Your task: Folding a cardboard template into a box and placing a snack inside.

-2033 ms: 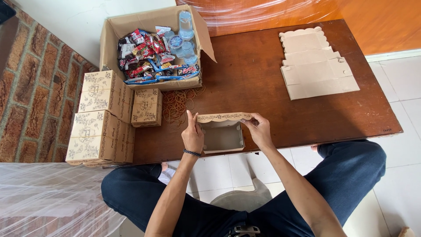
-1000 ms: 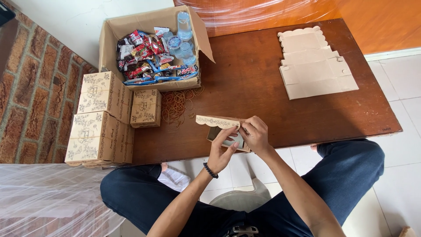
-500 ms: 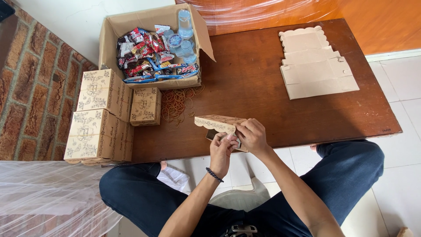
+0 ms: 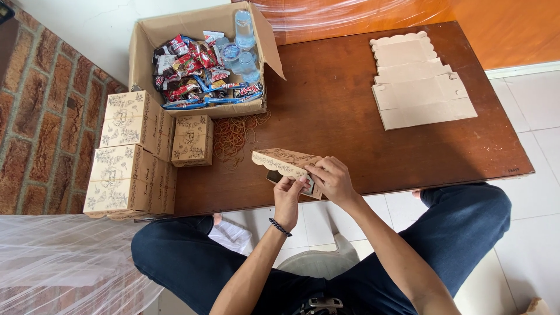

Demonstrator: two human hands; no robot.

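The right hand (image 4: 333, 179) was closed over the near end of a small patterned cardboard box (image 4: 286, 164), fingers curled across its top and side. The left hand (image 4: 289, 197), a dark band at its wrist, pinched the box's lower edge from beneath with fingertips pressed together. The box was held tilted at the near edge of the brown wooden table (image 4: 350, 111), its scalloped lid flap pointing away to the left. Just beyond it lay a loose heap of rubber bands (image 4: 234, 135). Further left stood a small finished box (image 4: 191, 140) and a stack of larger finished boxes (image 4: 131, 154). An open carton (image 4: 198, 58) of wrapped snacks and water cups sat at the far edge. Flat unfolded box blanks (image 4: 417, 81) lay well apart on the right.
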